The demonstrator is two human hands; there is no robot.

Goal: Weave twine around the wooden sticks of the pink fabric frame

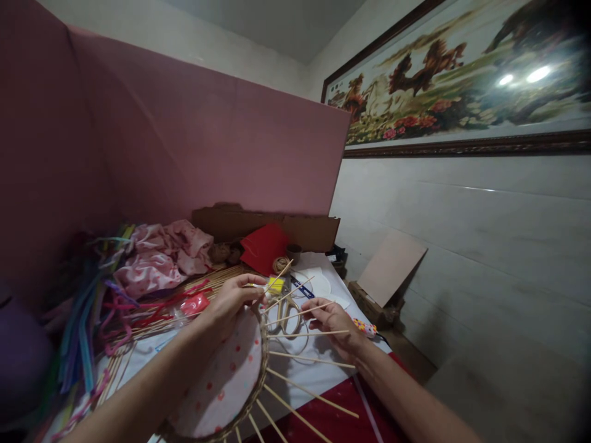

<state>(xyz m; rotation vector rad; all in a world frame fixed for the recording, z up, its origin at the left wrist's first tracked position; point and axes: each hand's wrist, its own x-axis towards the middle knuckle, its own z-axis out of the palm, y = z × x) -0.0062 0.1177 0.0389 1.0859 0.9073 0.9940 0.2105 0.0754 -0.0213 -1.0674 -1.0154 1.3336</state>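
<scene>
Cluttered white tabletop (337,280), dotted disc (226,381) below left hand (233,301) gripping its rim (265,360), right hand (335,323) pinching a stick (284,318)

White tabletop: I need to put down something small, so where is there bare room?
Best seems the white tabletop between the round spotted piece and right forearm, though spokes reach over it. Left of the left forearm, a smaller white patch borders loose sticks. Crowded: around the scissors, and by the yarn ball and pink cloth.
</scene>
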